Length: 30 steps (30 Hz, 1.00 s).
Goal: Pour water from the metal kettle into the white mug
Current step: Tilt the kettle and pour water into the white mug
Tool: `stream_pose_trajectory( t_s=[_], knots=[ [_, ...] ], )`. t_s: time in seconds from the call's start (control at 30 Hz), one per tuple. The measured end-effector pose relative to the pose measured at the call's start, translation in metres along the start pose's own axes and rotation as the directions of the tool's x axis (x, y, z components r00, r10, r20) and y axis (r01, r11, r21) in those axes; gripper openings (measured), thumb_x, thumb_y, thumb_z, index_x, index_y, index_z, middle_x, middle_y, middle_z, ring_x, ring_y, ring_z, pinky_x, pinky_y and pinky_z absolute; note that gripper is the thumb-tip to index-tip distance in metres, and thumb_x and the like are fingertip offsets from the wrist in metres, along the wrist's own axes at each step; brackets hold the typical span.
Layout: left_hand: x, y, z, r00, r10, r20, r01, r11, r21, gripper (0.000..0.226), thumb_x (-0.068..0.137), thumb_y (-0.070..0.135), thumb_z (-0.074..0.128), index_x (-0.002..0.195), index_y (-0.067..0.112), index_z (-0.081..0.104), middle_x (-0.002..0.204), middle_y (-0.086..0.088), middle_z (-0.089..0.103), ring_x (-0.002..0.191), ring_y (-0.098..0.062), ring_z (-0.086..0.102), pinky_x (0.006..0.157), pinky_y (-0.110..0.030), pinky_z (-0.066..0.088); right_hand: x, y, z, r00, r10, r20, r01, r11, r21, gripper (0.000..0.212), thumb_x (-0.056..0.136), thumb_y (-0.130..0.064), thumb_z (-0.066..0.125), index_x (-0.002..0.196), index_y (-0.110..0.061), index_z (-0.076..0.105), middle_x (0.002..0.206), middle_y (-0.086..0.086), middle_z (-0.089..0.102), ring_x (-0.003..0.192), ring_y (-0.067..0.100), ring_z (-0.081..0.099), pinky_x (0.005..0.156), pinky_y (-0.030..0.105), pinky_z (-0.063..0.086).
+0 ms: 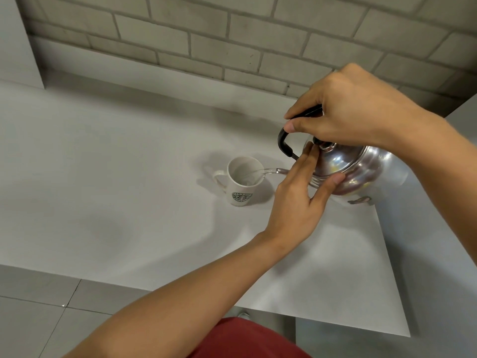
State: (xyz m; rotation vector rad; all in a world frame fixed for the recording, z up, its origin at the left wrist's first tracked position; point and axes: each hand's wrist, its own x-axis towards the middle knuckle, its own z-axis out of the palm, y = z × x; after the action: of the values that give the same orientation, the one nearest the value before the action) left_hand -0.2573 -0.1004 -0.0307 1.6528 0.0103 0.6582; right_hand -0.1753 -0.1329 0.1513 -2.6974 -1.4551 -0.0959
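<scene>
The shiny metal kettle (353,166) hangs tilted to the left above the white table (116,177). My right hand (346,112) is closed around its black handle from above. My left hand (302,197) rests flat against the lid and the kettle's side, fingers spread. A thin stream of water runs from the spout (281,171) into the white mug (244,183), which stands upright just left of the kettle, its handle pointing left and a green round logo facing me. Some water lies in the mug's bottom.
A grey brick wall (232,42) runs behind the table. The table's right edge (387,254) and front edge lie close to the kettle. A small metal part (360,201) lies on the table under the kettle. Grey floor tiles show at the lower left.
</scene>
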Motion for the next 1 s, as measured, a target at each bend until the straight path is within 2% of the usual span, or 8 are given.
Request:
stream_pose_trajectory(
  t_s=[0.17,0.4,0.63,0.83,1.0],
  knots=[
    [0.001,0.003,0.001,1.0,-0.016,-0.002,0.016,1.0,-0.023,0.059,0.103,0.033,0.065,0.157,0.02,0.043,0.162,0.003,0.049,0.146,-0.01,0.049,0.111,-0.038,0.048,0.002,-0.001,-0.003,1.0,0.013,0.007,-0.013,1.0,-0.004,0.02,0.094,-0.044,0.072,0.107,-0.033,0.083,0.094,-0.004,0.082,0.089,0.022,0.073,0.077,0.046,0.059],
    [0.002,0.003,0.001,0.999,-0.051,-0.007,0.051,0.998,-0.046,0.06,0.103,0.039,0.064,0.157,0.026,0.041,0.162,0.009,0.048,0.147,-0.004,0.047,0.113,-0.038,0.047,0.006,-0.004,-0.004,1.0,0.01,0.008,-0.009,1.0,-0.027,0.02,0.093,-0.045,0.073,0.105,-0.032,0.083,0.097,-0.004,0.083,0.093,0.026,0.073,0.079,0.045,0.059],
    [0.004,0.004,0.001,0.998,-0.07,-0.009,0.069,0.995,-0.073,0.058,0.103,0.043,0.062,0.156,0.03,0.042,0.16,0.01,0.049,0.145,-0.005,0.049,0.112,-0.041,0.049,0.011,-0.006,-0.005,0.999,0.028,0.035,-0.026,0.999,-0.046,0.02,0.092,-0.047,0.073,0.104,-0.035,0.082,0.094,-0.005,0.081,0.089,0.027,0.071,0.077,0.047,0.06],
    [0.005,0.003,0.0,0.998,-0.055,-0.02,0.053,0.995,-0.081,0.059,0.103,0.04,0.063,0.157,0.026,0.043,0.161,0.009,0.048,0.147,-0.003,0.046,0.114,-0.037,0.046,0.013,-0.006,-0.006,0.999,0.025,0.037,-0.023,0.998,-0.057,0.021,0.091,-0.049,0.072,0.104,-0.036,0.082,0.097,-0.003,0.081,0.094,0.031,0.071,0.08,0.049,0.06],
    [0.005,0.003,0.0,0.998,-0.052,-0.026,0.049,0.994,-0.095,0.058,0.104,0.04,0.062,0.156,0.026,0.043,0.161,0.009,0.049,0.146,-0.004,0.047,0.112,-0.042,0.048,0.014,-0.007,-0.006,0.999,0.023,0.041,-0.02,0.998,-0.067,0.02,0.092,-0.048,0.072,0.104,-0.035,0.082,0.094,-0.003,0.081,0.093,0.03,0.071,0.078,0.049,0.06]
  ],
)
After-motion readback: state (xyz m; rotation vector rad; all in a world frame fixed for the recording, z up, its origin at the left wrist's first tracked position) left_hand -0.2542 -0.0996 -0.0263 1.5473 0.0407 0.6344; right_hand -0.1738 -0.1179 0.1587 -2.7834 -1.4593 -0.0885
